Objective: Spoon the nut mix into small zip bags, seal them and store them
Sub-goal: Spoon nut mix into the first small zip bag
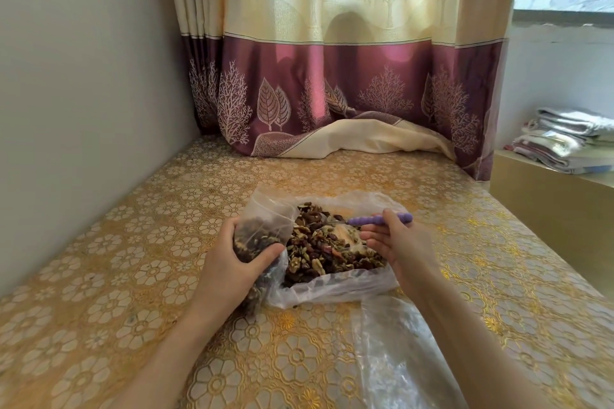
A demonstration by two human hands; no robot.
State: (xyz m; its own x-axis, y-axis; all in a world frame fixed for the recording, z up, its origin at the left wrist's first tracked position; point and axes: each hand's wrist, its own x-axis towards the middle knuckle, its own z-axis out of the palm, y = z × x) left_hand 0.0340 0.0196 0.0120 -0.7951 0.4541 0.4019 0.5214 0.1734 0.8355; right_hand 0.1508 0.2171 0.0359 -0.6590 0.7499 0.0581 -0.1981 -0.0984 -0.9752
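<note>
We see the left hand [232, 262] with its grip closed around a small zip bag [262, 226] already partly filled. The right hand [395, 242] holds a purple-handled spoon [378, 220] (its bowl is in the nut mix [332, 249]). The mix lies in an open plastic bag [335, 290] on the patterned surface [133, 276].
</note>
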